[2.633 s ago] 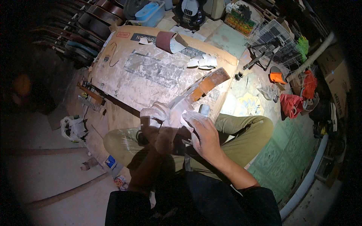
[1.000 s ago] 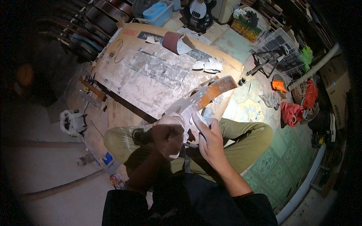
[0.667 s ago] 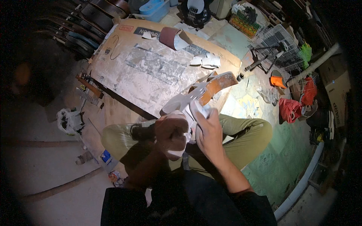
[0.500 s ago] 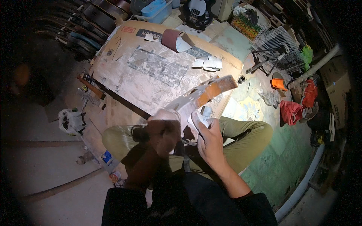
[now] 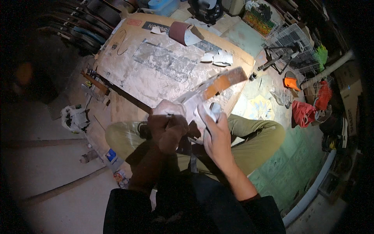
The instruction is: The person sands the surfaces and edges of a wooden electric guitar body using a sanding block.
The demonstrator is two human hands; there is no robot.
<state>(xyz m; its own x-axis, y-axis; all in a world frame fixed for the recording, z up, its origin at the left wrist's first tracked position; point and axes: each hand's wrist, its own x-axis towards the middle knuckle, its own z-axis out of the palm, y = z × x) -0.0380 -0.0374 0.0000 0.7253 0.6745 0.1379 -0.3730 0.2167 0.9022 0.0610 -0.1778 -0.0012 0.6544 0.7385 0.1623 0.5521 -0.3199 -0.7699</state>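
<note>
My left hand [image 5: 168,126], partly in shadow and dusty, is closed around a dusty, curved wooden piece [image 5: 217,86] with an orange-brown band on its side. The piece tilts up and to the right above my lap; its lower part is hidden by my hands. On its right side, my right hand [image 5: 219,134] is closed on a folded piece of sandpaper [image 5: 210,112] with a pale backing, pressed near the wood. A curled maroon sheet of sandpaper [image 5: 178,34] lies on the cardboard, with torn pale pieces [image 5: 222,58] nearby.
Flattened cardboard [image 5: 128,78], coated with pale dust, lies before my crossed legs [image 5: 257,136]. Tools [image 5: 95,84] and a white plastic bag [image 5: 74,119] are at the left. A wire cage [image 5: 290,41], a black stand [image 5: 278,58] and a red bag [image 5: 303,114] stand at the right.
The wooden piece has shifted slightly, its far end a little higher. My right hand keeps the sandpaper at its side, and the left hand's grip has turned slightly.
</note>
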